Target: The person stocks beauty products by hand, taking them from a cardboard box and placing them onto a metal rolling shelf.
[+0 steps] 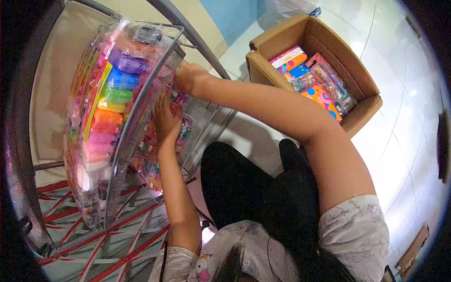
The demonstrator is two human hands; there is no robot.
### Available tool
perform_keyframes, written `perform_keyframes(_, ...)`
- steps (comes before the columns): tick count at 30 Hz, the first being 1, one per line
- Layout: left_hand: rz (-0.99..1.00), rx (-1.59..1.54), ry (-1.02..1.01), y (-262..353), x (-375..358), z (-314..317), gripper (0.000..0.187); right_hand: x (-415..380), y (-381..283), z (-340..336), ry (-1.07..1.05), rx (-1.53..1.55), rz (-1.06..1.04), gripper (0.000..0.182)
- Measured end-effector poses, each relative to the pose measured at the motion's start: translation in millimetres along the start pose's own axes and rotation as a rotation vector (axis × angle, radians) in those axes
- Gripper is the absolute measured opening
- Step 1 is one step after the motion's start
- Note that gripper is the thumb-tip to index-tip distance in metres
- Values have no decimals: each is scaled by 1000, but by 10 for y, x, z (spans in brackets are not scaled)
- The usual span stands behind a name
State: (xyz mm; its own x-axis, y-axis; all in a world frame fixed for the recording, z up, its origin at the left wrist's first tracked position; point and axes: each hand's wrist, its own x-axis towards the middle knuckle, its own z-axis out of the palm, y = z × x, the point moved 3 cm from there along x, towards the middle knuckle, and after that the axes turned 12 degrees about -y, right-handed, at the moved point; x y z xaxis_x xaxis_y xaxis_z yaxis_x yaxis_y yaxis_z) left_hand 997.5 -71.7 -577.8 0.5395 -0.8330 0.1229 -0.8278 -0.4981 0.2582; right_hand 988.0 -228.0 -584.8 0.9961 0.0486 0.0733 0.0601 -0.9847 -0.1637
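Both my arms reach into the lower tier of a wire mesh rack (124, 136). My left hand (167, 120) is among shiny pink and multicoloured plastic packets (149, 162), its visible fingers stretched upward; part of the hand is behind the packets and mesh. Just above it, my right hand (187, 79) is bent at the wrist against the rack's side, with its fingers hidden. On the upper tier, nearest both hands, stands a clear pack of rainbow-coloured soft blocks (117, 89), resembling modelling clay.
An open cardboard box (268, 66) on the white tiled floor (394, 155) holds several packaged items, including a patterned orange pack (322, 101). Grey metal bars (199, 40) frame the rack. Red and grey crossed straps (108, 244) lie below. My black-clad knees (239, 174) are close by.
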Motion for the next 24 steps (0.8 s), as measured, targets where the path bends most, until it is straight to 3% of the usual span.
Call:
perform_keyframes(3,-4,-55,59,44,24,-53,58,-363,-42,-653,121,406,137,15)
perform_keyframes(6,-85,-114,154,-41,88,18,64,-642,-100,-921,183,77,-237,14)
perform_keyframes(8,-116,-175,156,-31,125,0,71,-517,-67,-782,443,196,-273,13)
perform_keyframes(9,-33,-56,126,34,158,-35,68,-454,-46,-680,575,260,-290,13)
perform_keyframes(11,120,184,66,199,225,-158,64,-377,-18,-561,596,327,-271,14)
perform_keyframes(12,83,226,-35,240,258,-181,65,-341,-10,-538,609,360,-265,14)
perform_keyframes(14,8,307,-234,325,319,-190,68,-654,-131,-659,507,830,-137,9)
perform_keyframes(15,110,372,-125,370,341,-188,69,-873,-192,-671,441,1060,-69,7)
perform_keyframes(17,324,504,100,455,402,-153,71,-1176,-226,-631,381,688,-151,15)
perform_keyframes(18,244,373,-11,470,419,-128,69,-1299,-231,-594,399,640,-184,14)
perform_keyframes(21,354,297,53,587,516,-110,58,-1565,-216,-440,377,482,-288,16)
perform_keyframes(24,255,373,-82,596,607,-151,53,-1655,-116,-279,312,309,-397,18)
